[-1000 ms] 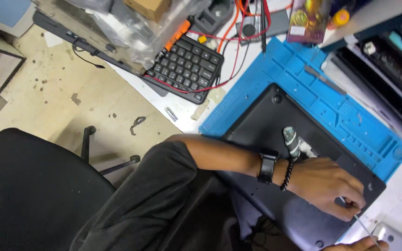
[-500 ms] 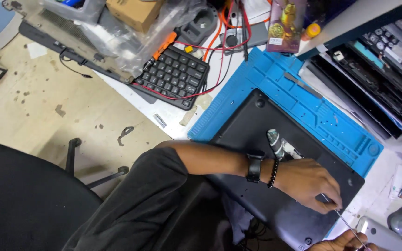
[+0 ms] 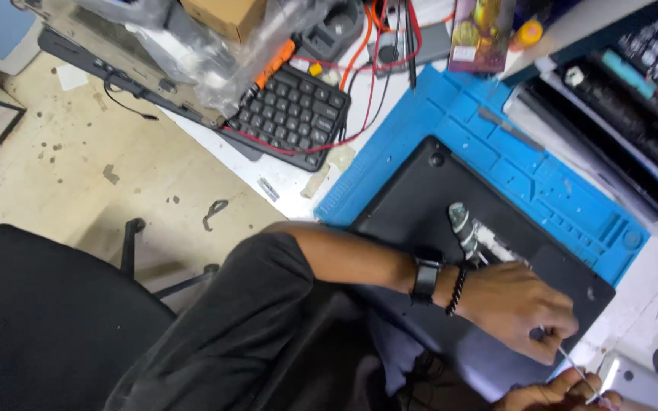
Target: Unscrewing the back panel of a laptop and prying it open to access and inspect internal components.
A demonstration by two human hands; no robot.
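A black laptop [image 3: 420, 205] lies bottom side up on a blue work mat [image 3: 542, 183]. My left hand [image 3: 515, 316], with a black watch and a bead bracelet on the wrist, rests on the laptop's near right corner and grips a thin metal tool [image 3: 573, 365]. The tool's tip points off the corner toward my right hand [image 3: 554, 394], of which only the fingers show at the bottom edge, bunched around the tip. A silver device [image 3: 637, 380] lies just right of that hand. A small grey and white object [image 3: 466, 224] lies on the laptop above my left wrist.
A small black keyboard [image 3: 291, 114] with red and black wires over it sits at the desk's edge. A cardboard box [image 3: 226, 15] and clear plastic wrap lie behind it. Black laptop parts [image 3: 634, 99] are stacked at the right. A black chair [image 3: 39, 320] stands on the floor at the left.
The view has drifted slightly. My left hand stays at the laptop's corner with the tool, and my right hand shows a little more at the bottom edge.
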